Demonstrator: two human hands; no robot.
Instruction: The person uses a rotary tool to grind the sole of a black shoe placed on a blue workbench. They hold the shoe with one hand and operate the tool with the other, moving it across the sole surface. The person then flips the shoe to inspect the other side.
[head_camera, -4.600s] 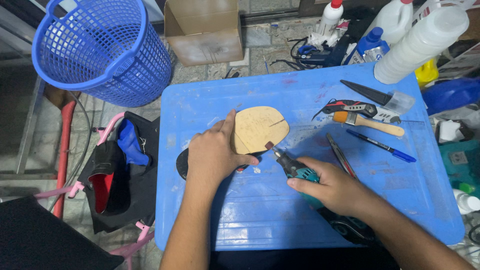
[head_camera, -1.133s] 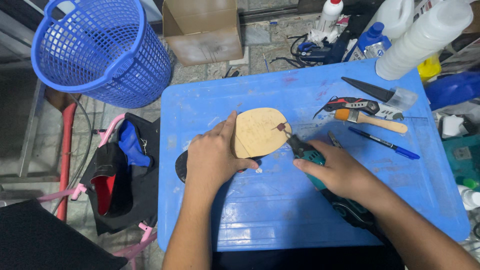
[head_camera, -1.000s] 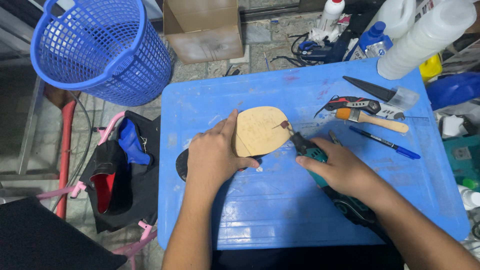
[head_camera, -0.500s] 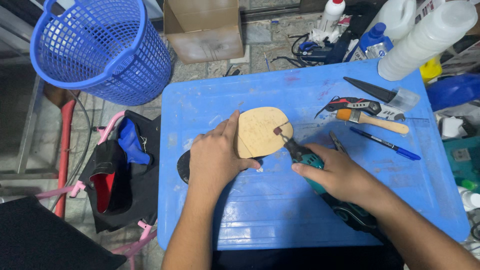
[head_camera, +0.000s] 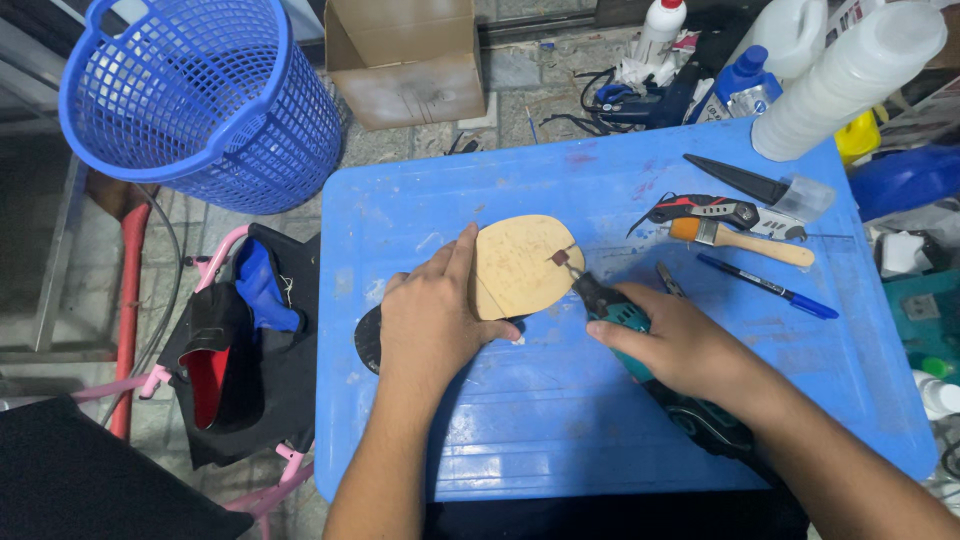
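two hands are at work on a blue lid (head_camera: 600, 440) serving as a bench. the left hand (head_camera: 435, 320) lies flat and spread, pressing down the near end of a tan sole (head_camera: 525, 262), with the forefinger stretched along its left edge. the right hand (head_camera: 680, 345) is closed round a teal rotary tool (head_camera: 615, 312), whose small drum tip touches the sole's right edge.

as for progress, the sole already looks cut to its rounded outline, and a few faint lines cross its face; the tool sits at one spot on the right rim, so i judge the edge work is partway, with the rest of the rim yet to be gone over. how much has been smoothed cannot be read from here.

the near part of the sole is hidden under the left palm, and a dark piece (head_camera: 368, 340) peeks out beside that wrist, its kind unclear. the tool's rear and cord vanish under the right forearm. beyond lie a knife (head_camera: 715, 212), a brush (head_camera: 740, 240) and a pen (head_camera: 765, 286), well apart from the hands. a basket (head_camera: 200, 100) and a box (head_camera: 405, 60) stand on the floor, and bottles at the top right are cut off by the frame.
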